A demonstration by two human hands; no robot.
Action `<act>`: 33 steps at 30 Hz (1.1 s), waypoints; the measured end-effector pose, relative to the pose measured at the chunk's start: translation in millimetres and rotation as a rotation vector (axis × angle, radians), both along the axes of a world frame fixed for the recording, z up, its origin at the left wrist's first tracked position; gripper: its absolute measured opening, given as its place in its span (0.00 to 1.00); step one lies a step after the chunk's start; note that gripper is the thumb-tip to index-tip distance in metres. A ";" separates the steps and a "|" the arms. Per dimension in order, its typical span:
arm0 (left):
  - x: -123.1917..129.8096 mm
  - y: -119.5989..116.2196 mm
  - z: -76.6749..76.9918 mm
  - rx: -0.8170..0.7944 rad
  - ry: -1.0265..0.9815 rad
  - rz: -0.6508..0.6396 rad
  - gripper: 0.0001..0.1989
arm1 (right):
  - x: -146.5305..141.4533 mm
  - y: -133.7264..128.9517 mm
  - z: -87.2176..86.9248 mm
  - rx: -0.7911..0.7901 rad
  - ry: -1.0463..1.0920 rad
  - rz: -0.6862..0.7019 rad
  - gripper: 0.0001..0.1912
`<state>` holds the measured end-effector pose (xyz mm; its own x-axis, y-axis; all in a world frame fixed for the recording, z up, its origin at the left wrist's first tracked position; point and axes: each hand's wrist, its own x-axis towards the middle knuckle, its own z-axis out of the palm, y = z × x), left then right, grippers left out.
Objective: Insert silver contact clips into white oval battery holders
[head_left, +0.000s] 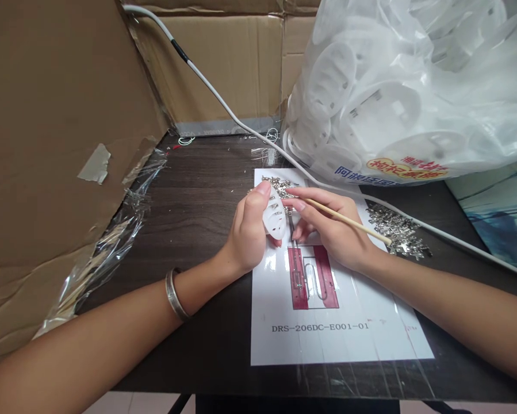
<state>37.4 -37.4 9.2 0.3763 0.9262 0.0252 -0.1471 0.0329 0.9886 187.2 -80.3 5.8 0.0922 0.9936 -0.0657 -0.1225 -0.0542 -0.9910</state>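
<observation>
My left hand (250,227) grips a white oval plastic piece (275,215) with slots in it, tilted on its edge above the paper, thumb at its top. My right hand (327,224) pinches a thin wooden stick (342,219), whose near end points back past the wrist. The stick's other end is hidden by my fingers, close beside the white piece. Just behind the hands, a pile of small shiny metal parts (279,185) lies on the printed sheet (279,345). A second heap of metal parts (398,227) sits to the right of my right hand.
A large clear bag (383,103) full of white plastic pieces stands at the back right. A white cable (223,103) runs diagonally across the dark table (198,190). Cardboard walls (55,144) rise at left and back, with crumpled clear film (131,213) along the left edge.
</observation>
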 end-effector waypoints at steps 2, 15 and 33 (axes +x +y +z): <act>0.5 -0.4 2.3 0.008 -0.024 -0.028 0.30 | 0.3 0.3 0.5 -0.016 0.014 0.013 0.21; 0.3 -3.5 5.8 -0.045 -0.092 -0.064 0.29 | 6.1 0.8 3.7 0.043 -0.069 0.171 0.15; -2.0 -0.7 -2.2 -0.056 0.080 -0.031 0.25 | 6.3 4.1 5.7 0.017 -0.093 0.212 0.16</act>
